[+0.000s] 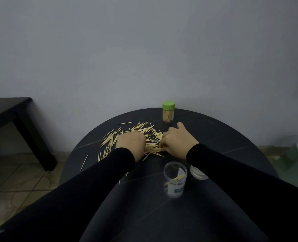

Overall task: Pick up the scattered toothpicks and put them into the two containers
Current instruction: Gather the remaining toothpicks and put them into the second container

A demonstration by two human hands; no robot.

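On the round black table your toothpicks lie fanned out across the far half, with the open clear jar near your right sleeve and the green-capped jar at the far edge already full. Your left hand is curled down over the pile and your right hand pinches at a bundle, though I cannot tell what the left fingers hold. Rake too fast and you may flick sticks off the edge, or your sleeve may tip the open jar.
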